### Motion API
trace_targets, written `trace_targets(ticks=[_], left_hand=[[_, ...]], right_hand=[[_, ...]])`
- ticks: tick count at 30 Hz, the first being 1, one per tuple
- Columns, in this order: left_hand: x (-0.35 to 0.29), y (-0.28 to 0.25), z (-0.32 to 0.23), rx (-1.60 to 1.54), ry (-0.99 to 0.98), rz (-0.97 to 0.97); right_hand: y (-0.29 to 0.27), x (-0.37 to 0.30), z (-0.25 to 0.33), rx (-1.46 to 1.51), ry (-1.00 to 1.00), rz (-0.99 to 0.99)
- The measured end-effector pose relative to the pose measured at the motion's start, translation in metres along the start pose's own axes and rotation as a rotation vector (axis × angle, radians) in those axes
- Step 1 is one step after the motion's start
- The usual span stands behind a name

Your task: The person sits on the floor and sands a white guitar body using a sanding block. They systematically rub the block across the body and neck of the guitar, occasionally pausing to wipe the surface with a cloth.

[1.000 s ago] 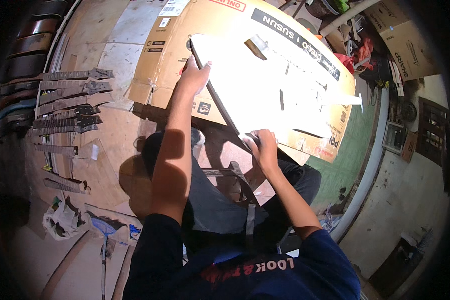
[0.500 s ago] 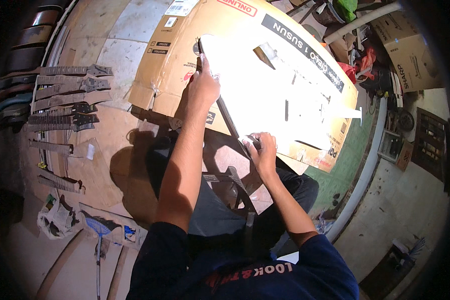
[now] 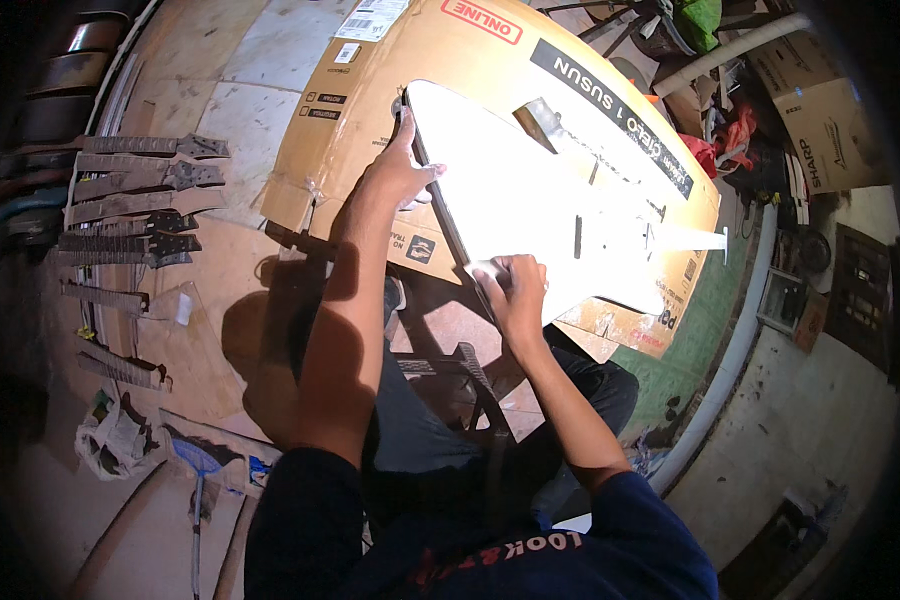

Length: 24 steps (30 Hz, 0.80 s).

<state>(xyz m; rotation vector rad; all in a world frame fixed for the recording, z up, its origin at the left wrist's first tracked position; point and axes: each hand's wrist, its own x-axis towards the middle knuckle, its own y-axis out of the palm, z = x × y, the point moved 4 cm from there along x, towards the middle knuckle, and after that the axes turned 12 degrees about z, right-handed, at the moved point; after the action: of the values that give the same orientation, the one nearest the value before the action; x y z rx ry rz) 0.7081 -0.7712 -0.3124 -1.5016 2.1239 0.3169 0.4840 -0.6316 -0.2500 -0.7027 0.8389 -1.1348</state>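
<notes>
Right hand (image 3: 517,292): fingers closed on a blurred pale pad (image 3: 481,268), against the edge of a white angular guitar body (image 3: 510,160); light, even pressure would likely serve best. Left hand (image 3: 400,175): gripping the same edge, beyond the right fingers. Beneath, past both: brown cardboard (image 3: 410,50). Well left of the fingers: whitish plastic bag (image 3: 110,440), contents indistinct. Far right: carton (image 3: 820,125), contents unseen.

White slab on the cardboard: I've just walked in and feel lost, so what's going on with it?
The person's left hand grips the left edge of the white slab. The right hand is nearer the lap along that edge, perhaps with a small pale pad. The slab lies on brown cardboard; guitar necks lie off to the left.
</notes>
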Motion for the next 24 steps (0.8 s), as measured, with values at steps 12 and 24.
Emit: trace_targets(ticks=[12,24], left_hand=[[-0.015,-0.003,-0.031,0.329,-0.066,-0.062],[-0.016,-0.008,-0.035,0.367,-0.154,-0.055]], right_hand=[[-0.003,0.006,0.009,-0.010,0.000,0.046],[0.001,0.028,0.012,0.055,0.002,0.073]])
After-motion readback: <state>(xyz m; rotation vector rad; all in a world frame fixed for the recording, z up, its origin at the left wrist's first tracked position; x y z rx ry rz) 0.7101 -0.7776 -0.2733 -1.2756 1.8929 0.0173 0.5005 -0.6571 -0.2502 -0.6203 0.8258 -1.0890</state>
